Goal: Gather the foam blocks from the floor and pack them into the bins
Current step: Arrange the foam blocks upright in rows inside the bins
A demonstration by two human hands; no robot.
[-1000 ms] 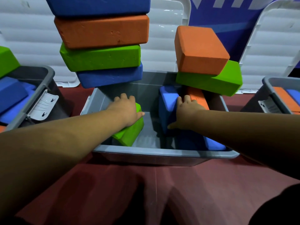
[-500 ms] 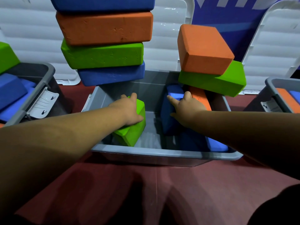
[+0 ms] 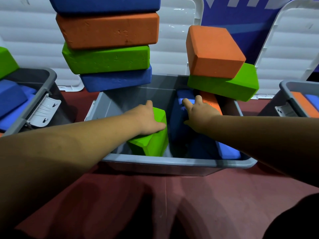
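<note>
Now packing is in hand. Inside the grey bin (image 3: 172,160), the left hand (image 3: 148,120) lies flat on the green block (image 3: 152,144), fingers seemingly straight, pressing it. The block is tilted, long axis running near to far. The right hand (image 3: 200,112), fingers spread, steadies the upright blue block (image 3: 177,128). Next the green one should go down flat beside it.
</note>
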